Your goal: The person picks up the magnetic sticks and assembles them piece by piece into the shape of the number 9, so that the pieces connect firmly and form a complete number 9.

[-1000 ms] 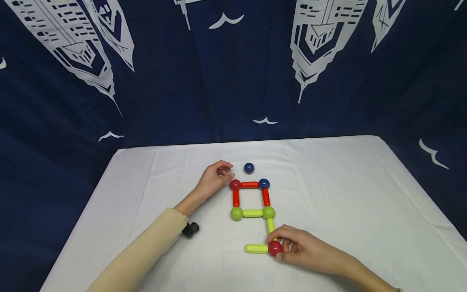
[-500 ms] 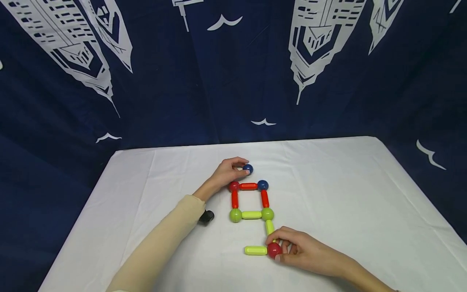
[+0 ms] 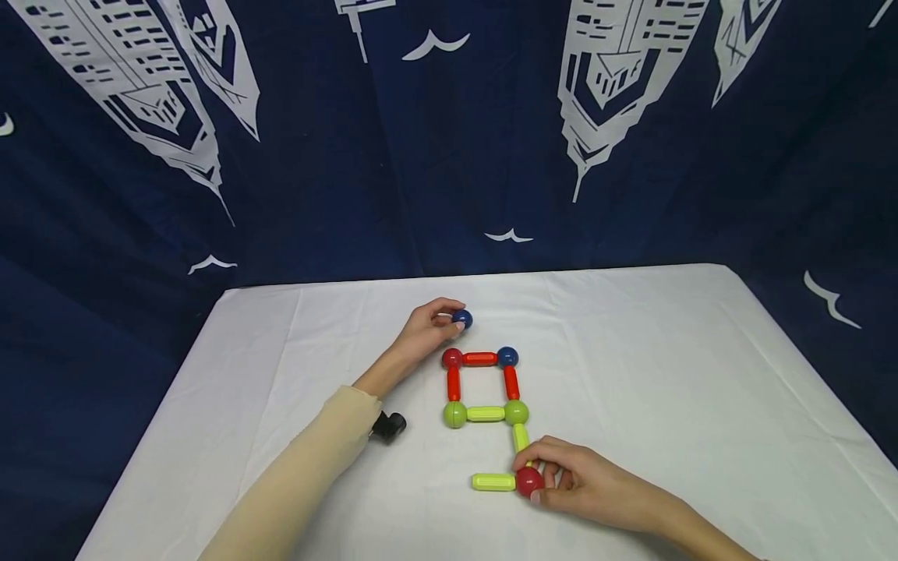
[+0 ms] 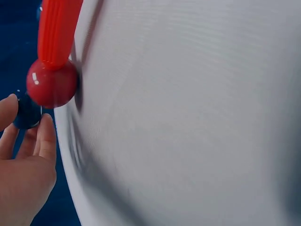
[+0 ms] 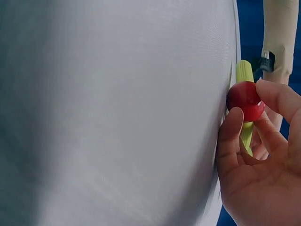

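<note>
My left hand (image 3: 424,331) pinches a loose blue ball (image 3: 462,319) between thumb and fingers, just beyond the far red ball (image 3: 452,358). In the left wrist view the blue ball (image 4: 28,112) shows between the fingertips, partly behind the red ball (image 4: 52,84) and its red rod (image 4: 59,33). Near the front, my right hand (image 3: 589,479) grips another red ball (image 3: 529,481). A yellow-green rod (image 3: 493,482) sticks out leftward from that ball, and a second yellow-green rod (image 3: 520,437) runs up from it, partly covered by the fingers.
Red rods, a yellow-green rod (image 3: 486,414), a blue corner ball (image 3: 507,357) and two green balls (image 3: 516,412) form a square joined to the front rods. A small black device (image 3: 389,427) shows at the left sleeve. White cloth (image 3: 666,374) covers the table, before a dark blue curtain (image 3: 421,156).
My left hand has reached right to the loose blue ball, taken hold of it and drawn it a little to the left. The right hand stays on the red ball.
</note>
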Available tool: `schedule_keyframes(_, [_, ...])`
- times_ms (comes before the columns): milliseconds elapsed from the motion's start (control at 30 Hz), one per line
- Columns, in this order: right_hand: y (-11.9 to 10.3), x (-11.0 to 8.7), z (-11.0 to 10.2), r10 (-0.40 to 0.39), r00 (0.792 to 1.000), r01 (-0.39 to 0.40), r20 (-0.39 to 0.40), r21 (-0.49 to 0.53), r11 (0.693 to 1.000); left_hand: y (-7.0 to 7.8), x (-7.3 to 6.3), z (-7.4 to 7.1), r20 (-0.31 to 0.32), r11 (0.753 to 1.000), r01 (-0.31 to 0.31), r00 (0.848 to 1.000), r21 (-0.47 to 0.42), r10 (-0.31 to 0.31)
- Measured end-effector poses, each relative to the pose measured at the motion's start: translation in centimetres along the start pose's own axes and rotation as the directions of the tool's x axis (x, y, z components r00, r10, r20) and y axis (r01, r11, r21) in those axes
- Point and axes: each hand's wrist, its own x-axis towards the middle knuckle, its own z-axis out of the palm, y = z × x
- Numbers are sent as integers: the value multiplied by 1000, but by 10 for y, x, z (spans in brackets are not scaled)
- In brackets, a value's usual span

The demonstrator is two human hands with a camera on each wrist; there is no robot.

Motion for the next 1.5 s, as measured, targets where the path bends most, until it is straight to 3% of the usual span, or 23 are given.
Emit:
schedule_keyframes(167, [0, 0, -1, -5, 1000, 5, 2, -7, 1000, 3, -22, -9, -22, 996, -73, 997, 59, 75])
schedule_keyframes(433, [3, -2, -2, -17, 1000, 16, -18, -18, 1000, 5, -67, -14, 34, 981, -179, 984, 74, 177])
schedule_keyframes(700, [4, 0, -3, 9, 1000, -10, -24, -17, 1000, 3, -114, -24, 186, 986, -141, 975, 93, 122])
schedule_keyframes(900, [4, 0, -5, 7, 1000, -8, -20, -18, 1000, -2, -142, -21, 324, 990, -96, 944, 105, 58])
schedule_keyframes(1033, [3, 0, -5, -16, 1000, 15, -26, -24, 1000, -9, -153, -12, 389, 988, -89, 921, 127, 32])
schedule_keyframes(1133, [3, 1, -5, -48, 998, 47, -31, -37, 998, -13, -156, -5, 412, 988, -77, 911, 137, 14])
schedule_keyframes(1367, [4, 1, -4, -57, 998, 57, -26, -20, 998, -18, -157, 5, 442, 989, -52, 897, 139, -15])
schedule_keyframes(1500, [3, 1, -3, -62, 998, 62, -27, -16, 998, -18, -158, 9, 437, 991, -49, 899, 128, -12])
